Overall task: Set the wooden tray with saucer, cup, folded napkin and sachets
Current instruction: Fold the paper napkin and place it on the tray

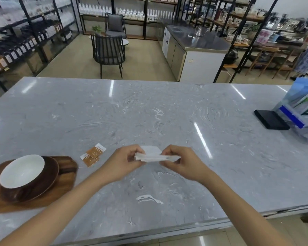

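Note:
A white napkin (152, 154) is held just above the marble counter between both hands, partly folded into a strip. My left hand (126, 161) pinches its left end and my right hand (180, 163) pinches its right end. On the counter's left stands the wooden tray (68, 176). A dark brown saucer (51, 172) lies on it, with a cup (22, 172), brown outside and white inside, sitting on the saucer. Two orange-and-white sachets (93, 154) lie on the counter between the tray and my left hand.
The grey marble counter (149, 112) stretches wide ahead. A black flat box (270, 118) and a clear holder with blue leaflets (302, 110) stand at the right. Chairs, shelves and a steel worktop lie beyond the counter.

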Demonstrator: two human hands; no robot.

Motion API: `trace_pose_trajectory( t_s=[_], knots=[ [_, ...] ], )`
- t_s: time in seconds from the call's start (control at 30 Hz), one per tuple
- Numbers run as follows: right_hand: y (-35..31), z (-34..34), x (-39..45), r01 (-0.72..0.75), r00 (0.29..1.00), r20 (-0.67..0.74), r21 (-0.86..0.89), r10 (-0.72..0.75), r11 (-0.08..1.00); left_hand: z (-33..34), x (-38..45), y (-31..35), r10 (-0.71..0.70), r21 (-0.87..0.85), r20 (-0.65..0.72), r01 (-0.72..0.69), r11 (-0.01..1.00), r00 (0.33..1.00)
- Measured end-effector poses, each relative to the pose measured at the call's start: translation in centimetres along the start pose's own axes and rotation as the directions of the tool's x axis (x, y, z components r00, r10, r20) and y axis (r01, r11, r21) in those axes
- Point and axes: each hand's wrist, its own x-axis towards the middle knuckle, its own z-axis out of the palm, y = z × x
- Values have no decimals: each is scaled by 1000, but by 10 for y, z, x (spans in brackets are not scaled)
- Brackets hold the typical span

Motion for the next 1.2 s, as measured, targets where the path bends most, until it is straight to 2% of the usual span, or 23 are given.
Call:
trace_pose_trajectory(
  t_s=[0.07, 0.17, 0.3, 0.4, 0.47, 0.53, 0.63, 0.7, 0.77, 0.9, 1.1, 1.2],
  knots=[
    [12, 23, -21, -38, 997, 68, 32, 36, 999, 13, -19, -24, -58, 27, 58, 57, 998, 997],
    [24, 48, -43, 7, 993, 119, 65, -15, 998, 26, -43, -48, -82, 15, 103, 81, 997, 991],
    [21, 52, -35, -59, 998, 38, 185, 53, 981, 25, -38, -53, -74, -82, -24, 72, 994, 997],
    [24, 50, -20, -111, 994, 46, 257, 102, 960, 21, -21, -46, -56, -171, -113, 36, 985, 992],
    [28, 50, -15, -77, 996, 59, 141, 69, 987, 20, -15, -43, -50, -197, -127, 24, 980, 991],
    [35, 51, -17, -55, 995, 89, 41, 51, 998, 19, -18, -44, -18, -134, -101, 4, 991, 995],
    [46, 55, -32, -13, 990, 134, -141, 32, 990, 21, -36, -50, -1, 32, 27, 0, 999, 1000],
    [55, 60, -45, 35, 975, 222, -225, 16, 974, 26, -50, -53, 50, 144, 142, -71, 987, 989],
    [60, 64, -53, 61, 964, 265, -270, 13, 961, 32, -58, -53, 68, 165, 187, -100, 981, 980],
    [55, 68, -57, 93, 973, 226, -207, -45, 974, 37, -54, -50, 45, 102, 90, -54, 993, 995],
    [59, 75, -56, -138, 980, 140, -17, 139, 990, 41, -45, -54, -94, 11, -33, 95, 995, 995],
    [63, 82, -57, -204, 976, 88, 62, 198, 977, 42, -40, -67, -175, -35, -80, 173, 984, 981]
  ],
)
